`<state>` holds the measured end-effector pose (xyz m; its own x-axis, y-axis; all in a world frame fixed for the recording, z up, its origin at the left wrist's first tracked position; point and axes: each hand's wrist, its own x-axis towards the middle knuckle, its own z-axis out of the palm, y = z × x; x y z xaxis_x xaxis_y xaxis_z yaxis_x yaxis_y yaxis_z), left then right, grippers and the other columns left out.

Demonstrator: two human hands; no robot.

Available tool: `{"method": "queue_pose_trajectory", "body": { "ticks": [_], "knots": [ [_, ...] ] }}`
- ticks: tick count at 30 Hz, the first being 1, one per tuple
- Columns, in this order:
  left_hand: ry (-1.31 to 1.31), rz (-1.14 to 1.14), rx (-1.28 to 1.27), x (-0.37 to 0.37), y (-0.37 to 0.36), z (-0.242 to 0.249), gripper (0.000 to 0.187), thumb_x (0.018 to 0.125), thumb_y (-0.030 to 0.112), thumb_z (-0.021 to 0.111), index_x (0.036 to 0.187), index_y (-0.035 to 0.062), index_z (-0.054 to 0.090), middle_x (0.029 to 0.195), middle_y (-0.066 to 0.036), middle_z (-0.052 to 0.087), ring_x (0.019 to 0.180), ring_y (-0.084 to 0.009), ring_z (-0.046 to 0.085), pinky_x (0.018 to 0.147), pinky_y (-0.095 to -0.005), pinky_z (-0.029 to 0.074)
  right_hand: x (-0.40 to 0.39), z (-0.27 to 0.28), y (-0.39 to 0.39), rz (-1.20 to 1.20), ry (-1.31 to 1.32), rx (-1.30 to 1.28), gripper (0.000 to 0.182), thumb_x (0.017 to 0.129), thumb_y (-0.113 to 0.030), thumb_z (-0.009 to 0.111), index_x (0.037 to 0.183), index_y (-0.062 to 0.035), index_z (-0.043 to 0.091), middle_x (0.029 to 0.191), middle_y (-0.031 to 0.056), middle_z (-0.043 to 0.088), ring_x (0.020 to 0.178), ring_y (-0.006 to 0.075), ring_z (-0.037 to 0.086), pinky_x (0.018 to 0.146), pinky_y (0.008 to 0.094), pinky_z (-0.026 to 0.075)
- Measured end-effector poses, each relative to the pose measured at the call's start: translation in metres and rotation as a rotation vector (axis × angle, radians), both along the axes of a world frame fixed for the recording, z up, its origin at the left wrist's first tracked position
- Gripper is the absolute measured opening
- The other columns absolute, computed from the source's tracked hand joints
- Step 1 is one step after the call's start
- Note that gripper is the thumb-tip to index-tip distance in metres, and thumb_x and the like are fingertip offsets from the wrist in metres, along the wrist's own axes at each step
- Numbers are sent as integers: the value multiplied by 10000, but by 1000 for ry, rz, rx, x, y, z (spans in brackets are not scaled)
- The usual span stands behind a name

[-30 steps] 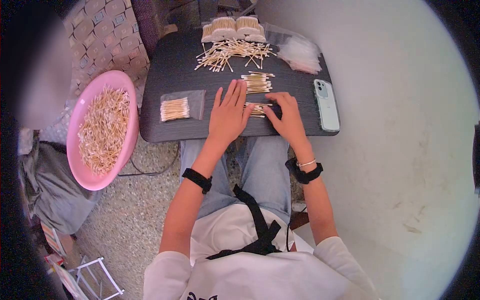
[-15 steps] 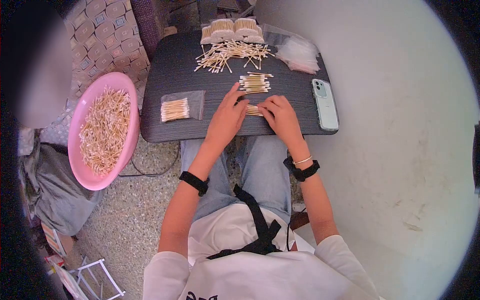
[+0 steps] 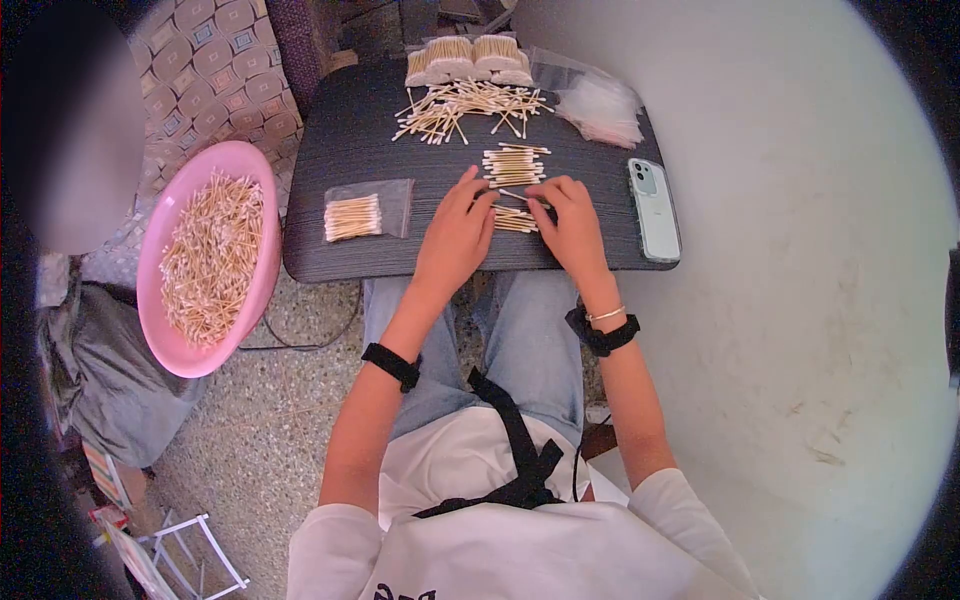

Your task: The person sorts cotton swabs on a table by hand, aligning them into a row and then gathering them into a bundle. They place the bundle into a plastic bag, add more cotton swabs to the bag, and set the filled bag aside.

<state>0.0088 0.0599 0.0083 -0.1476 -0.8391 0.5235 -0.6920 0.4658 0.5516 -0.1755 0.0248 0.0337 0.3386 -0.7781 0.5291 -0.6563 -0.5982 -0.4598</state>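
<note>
Wooden-stemmed cotton swabs with white tips lie in a small row near the front of the black table, between my two hands. A second, larger row of swabs sits just beyond it. My right hand pinches the right end of a single cotton swab, which lies between the two rows. On the left side, my left hand rests by the rows with its fingers apart; its fingertips are close to the swab's left end, and I see nothing held in it.
Loose swabs lie at the table's back, before bundled swabs. Clear plastic bags are back right, a phone at the right edge. A bag of swabs lies left; a pink basin of swabs stands beyond.
My right hand has moved slightly away from me, off the near row, and a single swab now shows between the two rows. My left hand has barely moved.
</note>
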Motion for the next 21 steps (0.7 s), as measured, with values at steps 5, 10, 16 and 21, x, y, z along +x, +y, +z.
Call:
{"method": "queue_pose_trajectory", "body": {
  "ticks": [5,10,16,21],
  "knots": [
    [-76,24,-42,-2,-1,-3,219,883,77,606,1087,5,643,1220,-156,581,1277,-320,494,1038,-428,432,-3,1,8,80,61,41,116,800,-122,700,894,-56,680,906,80,601,881,288,559,795,396,469],
    [-95,21,-50,-2,2,0,238,879,103,615,1090,2,660,1230,-161,597,1260,-324,508,1041,-433,428,-4,-2,5,80,114,-5,130,789,-149,712,875,-61,670,898,66,601,872,275,558,789,396,467],
    [-109,19,-54,-1,1,-2,246,882,111,613,1095,-1,662,1228,-166,601,1250,-324,517,1054,-436,417,-3,0,5,90,152,-6,123,802,-156,698,854,-60,642,885,67,596,862,277,556,776,392,468],
    [-104,30,-57,-1,2,-3,248,880,108,612,1096,-2,662,1225,-170,602,1229,-333,531,1047,-433,422,-3,0,9,105,95,14,119,814,-156,685,848,-59,627,880,71,592,860,286,558,769,395,473]
  ]
}}
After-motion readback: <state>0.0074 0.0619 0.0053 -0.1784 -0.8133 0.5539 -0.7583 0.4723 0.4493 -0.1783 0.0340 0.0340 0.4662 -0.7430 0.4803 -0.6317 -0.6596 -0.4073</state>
